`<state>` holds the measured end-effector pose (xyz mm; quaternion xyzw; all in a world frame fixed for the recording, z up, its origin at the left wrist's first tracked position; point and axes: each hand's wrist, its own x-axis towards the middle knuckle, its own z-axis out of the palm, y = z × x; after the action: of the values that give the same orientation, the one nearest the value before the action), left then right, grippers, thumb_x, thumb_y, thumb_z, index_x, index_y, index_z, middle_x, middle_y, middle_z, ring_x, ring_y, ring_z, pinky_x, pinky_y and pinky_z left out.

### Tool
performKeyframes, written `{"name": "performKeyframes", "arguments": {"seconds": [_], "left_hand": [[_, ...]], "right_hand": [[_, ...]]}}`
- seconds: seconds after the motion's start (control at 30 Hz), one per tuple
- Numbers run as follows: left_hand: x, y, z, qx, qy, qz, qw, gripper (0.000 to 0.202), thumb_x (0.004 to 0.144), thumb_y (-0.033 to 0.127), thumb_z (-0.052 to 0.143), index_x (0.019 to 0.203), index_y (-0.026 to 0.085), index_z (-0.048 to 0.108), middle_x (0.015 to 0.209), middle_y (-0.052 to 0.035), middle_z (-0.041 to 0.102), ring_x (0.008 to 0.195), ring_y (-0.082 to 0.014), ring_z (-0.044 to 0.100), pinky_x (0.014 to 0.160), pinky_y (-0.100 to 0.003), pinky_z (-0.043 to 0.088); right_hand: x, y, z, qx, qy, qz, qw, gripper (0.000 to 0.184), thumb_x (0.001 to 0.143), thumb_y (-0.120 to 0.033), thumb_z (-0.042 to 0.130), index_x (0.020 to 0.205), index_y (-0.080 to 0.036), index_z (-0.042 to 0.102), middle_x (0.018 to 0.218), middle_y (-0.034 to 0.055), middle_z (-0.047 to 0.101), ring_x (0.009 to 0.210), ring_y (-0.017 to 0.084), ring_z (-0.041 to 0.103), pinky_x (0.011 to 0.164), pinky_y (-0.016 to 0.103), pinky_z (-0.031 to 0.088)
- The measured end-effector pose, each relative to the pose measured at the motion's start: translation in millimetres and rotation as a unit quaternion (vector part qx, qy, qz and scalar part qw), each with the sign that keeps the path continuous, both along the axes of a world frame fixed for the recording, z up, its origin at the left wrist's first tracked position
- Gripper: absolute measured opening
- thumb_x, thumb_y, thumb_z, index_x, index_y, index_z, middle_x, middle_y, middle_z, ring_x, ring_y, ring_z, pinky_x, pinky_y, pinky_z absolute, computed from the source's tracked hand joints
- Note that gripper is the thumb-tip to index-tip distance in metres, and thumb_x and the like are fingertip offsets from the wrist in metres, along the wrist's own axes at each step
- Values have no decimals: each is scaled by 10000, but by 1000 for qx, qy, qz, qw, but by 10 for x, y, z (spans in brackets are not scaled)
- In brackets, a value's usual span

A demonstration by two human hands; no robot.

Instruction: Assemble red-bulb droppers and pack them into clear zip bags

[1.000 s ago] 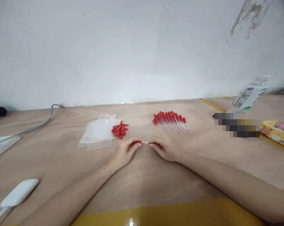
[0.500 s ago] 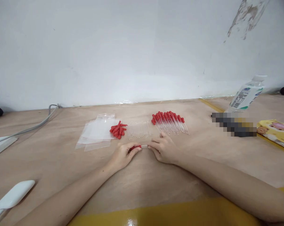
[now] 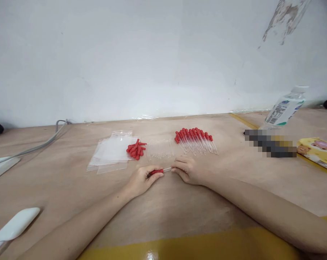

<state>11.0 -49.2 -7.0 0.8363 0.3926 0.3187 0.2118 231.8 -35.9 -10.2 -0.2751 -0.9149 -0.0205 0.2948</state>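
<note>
My left hand (image 3: 141, 179) pinches a red rubber dropper bulb (image 3: 157, 171) between thumb and fingers. A clear dropper tube (image 3: 167, 169) runs from the bulb's mouth to my right hand (image 3: 187, 169), whose fingertips are closed on its other end. How deep the tube sits in the bulb I cannot tell. Beyond my hands lie a heap of loose red bulbs (image 3: 136, 150), a row of bare clear tubes (image 3: 160, 148), and a row of droppers with red bulbs fitted (image 3: 196, 139).
Clear zip bags (image 3: 109, 153) lie left of the bulbs. A plastic bottle (image 3: 284, 110), a pixelated dark object (image 3: 270, 144) and a yellow packet (image 3: 319, 151) are at the right. A white device (image 3: 17, 224) and a grey cable (image 3: 41, 145) are at the left. A wall rises behind.
My right hand's raised fingers have come down and closed in beside the others, and the hand has shifted slightly. My left hand keeps its hold on the bulb, almost still.
</note>
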Motion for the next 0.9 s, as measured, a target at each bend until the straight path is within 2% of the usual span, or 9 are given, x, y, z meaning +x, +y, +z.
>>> {"name": "performKeyframes", "arguments": {"seconds": [0.2,0.33,0.5,0.57,0.63,0.7,0.77,0.83,0.9], "left_hand": [[-25,8,-44,1,2,-4,1000,190,832,304,553,924,181,664,834,-27,704,694,-146,640,630,-241,506],[-28,24,-49,22,10,-2,1000,199,843,304,537,932,180,664,841,-34,703,690,-148,636,638,-251,505],[-19,60,7,80,41,6,996,181,849,289,529,935,189,652,824,-32,692,693,-151,626,649,-265,499],[-42,76,11,107,37,19,993,225,830,271,556,1030,189,616,884,-46,684,744,-162,631,683,-286,508],[-75,81,4,117,19,32,992,353,812,257,577,1157,189,541,969,-64,669,812,-174,634,738,-315,516],[-101,71,4,110,16,28,993,389,811,260,578,1189,193,517,1030,-76,656,862,-183,633,771,-335,519],[-106,48,22,91,38,4,995,318,825,272,560,1134,196,568,1067,-82,651,909,-194,629,779,-338,522],[-92,24,50,72,62,-23,995,256,841,276,537,1070,195,618,1081,-81,653,960,-204,621,804,-343,519],[-74,12,73,63,69,-37,995,244,847,269,528,1051,194,639,1072,-77,661,1009,-208,606,861,-362,499]], "right_hand": [[-96,-29,-27,-8,-6,-20,1000,284,906,-252,368,802,-160,616,696,39,565,608,122,487,558,236,351],[-148,-41,33,-48,-22,-47,998,285,903,-274,386,788,-170,625,697,31,599,612,120,515,570,232,353],[-134,-54,228,-123,-60,-63,989,231,882,-248,425,796,-175,627,779,45,646,676,138,564,611,241,390],[-84,-61,329,-127,-76,-56,987,194,853,-210,460,785,-188,640,801,48,659,714,153,579,640,254,399],[-6,-37,420,-143,-77,-71,984,190,821,-180,480,749,-198,655,765,38,667,690,153,581,625,253,395],[92,43,487,-177,-44,-124,975,192,799,-183,490,716,-197,662,705,20,665,624,136,571,577,236,378],[197,181,522,-205,19,-211,955,198,790,-236,498,684,-187,658,662,12,656,585,126,562,546,225,365],[294,354,521,-209,82,-319,921,251,791,-314,497,641,-172,640,642,24,645,598,136,571,546,227,368],[376,521,489,-190,104,-409,886,295,790,-350,484,592,-168,606,616,36,627,611,153,574,543,236,362]]}}
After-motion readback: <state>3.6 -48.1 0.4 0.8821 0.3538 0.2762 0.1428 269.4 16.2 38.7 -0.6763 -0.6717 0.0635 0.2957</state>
